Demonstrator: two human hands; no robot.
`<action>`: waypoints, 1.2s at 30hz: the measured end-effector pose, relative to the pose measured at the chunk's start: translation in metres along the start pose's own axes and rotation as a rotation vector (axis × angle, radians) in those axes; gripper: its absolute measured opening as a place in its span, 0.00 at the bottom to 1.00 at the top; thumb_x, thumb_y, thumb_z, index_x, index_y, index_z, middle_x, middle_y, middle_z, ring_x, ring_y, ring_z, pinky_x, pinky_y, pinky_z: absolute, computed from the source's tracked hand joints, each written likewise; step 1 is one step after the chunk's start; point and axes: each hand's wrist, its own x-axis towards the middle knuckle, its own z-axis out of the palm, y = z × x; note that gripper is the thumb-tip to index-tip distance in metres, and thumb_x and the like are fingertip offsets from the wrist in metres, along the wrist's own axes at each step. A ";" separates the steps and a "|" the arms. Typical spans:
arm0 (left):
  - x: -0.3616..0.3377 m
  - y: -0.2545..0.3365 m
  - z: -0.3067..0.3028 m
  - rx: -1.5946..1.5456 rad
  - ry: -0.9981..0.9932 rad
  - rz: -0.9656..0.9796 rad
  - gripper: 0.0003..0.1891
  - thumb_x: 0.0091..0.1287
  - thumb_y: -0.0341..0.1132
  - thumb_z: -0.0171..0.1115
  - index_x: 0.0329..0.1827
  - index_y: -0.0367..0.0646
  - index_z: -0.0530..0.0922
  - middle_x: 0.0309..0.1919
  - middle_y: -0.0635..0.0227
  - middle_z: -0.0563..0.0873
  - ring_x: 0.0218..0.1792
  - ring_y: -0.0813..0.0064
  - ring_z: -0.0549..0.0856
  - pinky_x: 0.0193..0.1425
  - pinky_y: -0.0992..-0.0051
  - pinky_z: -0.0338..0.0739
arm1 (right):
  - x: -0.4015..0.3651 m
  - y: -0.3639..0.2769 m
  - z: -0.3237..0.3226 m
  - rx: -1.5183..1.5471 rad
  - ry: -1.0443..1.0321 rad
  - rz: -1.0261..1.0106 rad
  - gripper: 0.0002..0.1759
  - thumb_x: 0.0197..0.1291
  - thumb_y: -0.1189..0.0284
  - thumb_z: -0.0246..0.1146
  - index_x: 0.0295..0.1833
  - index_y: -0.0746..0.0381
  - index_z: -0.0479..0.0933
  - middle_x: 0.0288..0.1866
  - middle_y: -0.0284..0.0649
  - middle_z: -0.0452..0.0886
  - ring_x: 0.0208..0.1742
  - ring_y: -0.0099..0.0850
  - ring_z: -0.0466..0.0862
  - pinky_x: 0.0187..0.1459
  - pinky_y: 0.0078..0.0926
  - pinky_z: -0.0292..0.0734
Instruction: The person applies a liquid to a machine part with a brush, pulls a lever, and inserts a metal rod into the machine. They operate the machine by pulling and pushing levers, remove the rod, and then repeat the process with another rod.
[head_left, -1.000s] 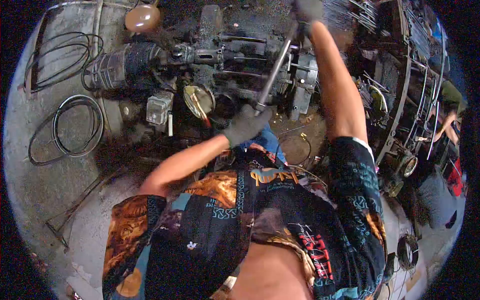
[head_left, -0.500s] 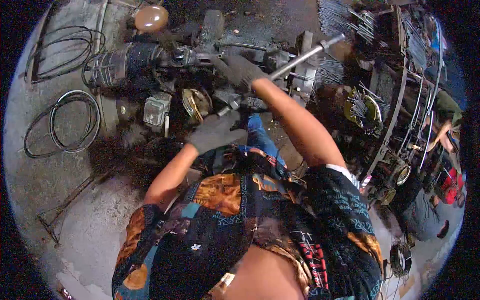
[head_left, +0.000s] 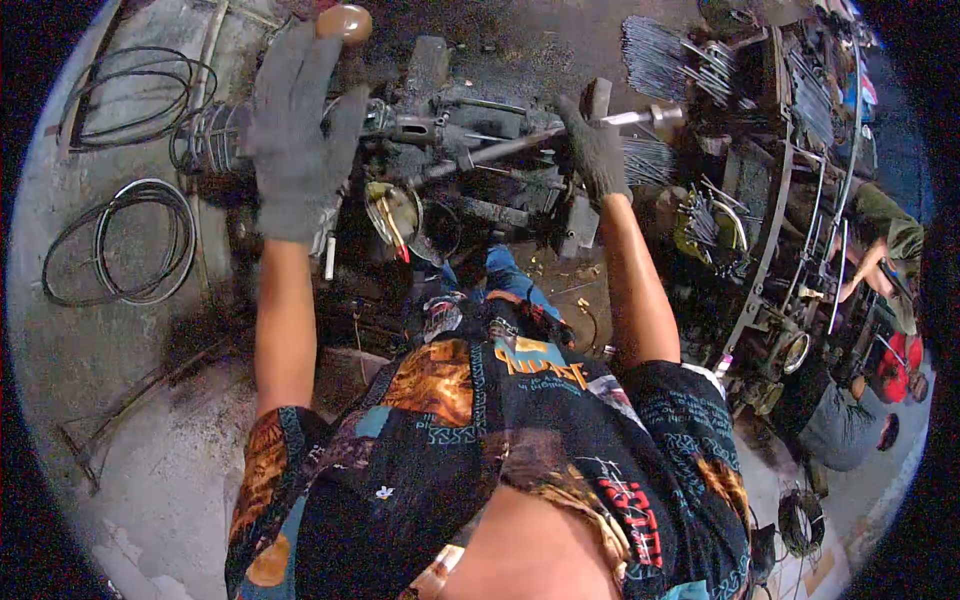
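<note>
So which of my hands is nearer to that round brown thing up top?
Your left. The left hand is just below the round brown thing in view, its fingers close to it; the right hand is farther off to the right, on the metal bar.

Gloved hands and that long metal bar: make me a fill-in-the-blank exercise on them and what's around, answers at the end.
The left hand has its fingers spread and wears a gray ____.
The long metal bar is in the person's ____ hand.
The dark coils are on the ____ side of the view.
The shiny rounded object at the top is ____ in color.
Missing words: glove; right; left; brown.
</note>
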 end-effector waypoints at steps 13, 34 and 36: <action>0.020 -0.020 0.042 -0.150 -0.094 -0.218 0.24 0.76 0.44 0.64 0.72 0.47 0.78 0.67 0.55 0.84 0.68 0.52 0.82 0.72 0.57 0.76 | 0.000 -0.015 0.021 -0.324 0.028 -0.590 0.18 0.62 0.70 0.67 0.58 0.56 0.82 0.45 0.50 0.88 0.48 0.54 0.87 0.51 0.45 0.78; 0.039 0.011 0.034 -0.225 -0.183 -0.474 0.26 0.77 0.46 0.63 0.75 0.50 0.76 0.64 0.53 0.85 0.60 0.55 0.87 0.63 0.59 0.80 | -0.033 -0.013 -0.019 -0.738 0.227 -0.344 0.28 0.57 0.69 0.70 0.66 0.46 0.82 0.69 0.40 0.76 0.66 0.48 0.77 0.63 0.71 0.64; 0.034 0.000 0.037 -0.265 -0.231 -0.453 0.26 0.78 0.46 0.62 0.76 0.48 0.75 0.64 0.52 0.85 0.59 0.55 0.87 0.63 0.59 0.80 | -0.026 -0.004 -0.013 -0.750 0.287 -0.389 0.27 0.58 0.68 0.70 0.65 0.48 0.82 0.70 0.41 0.75 0.67 0.48 0.76 0.63 0.69 0.65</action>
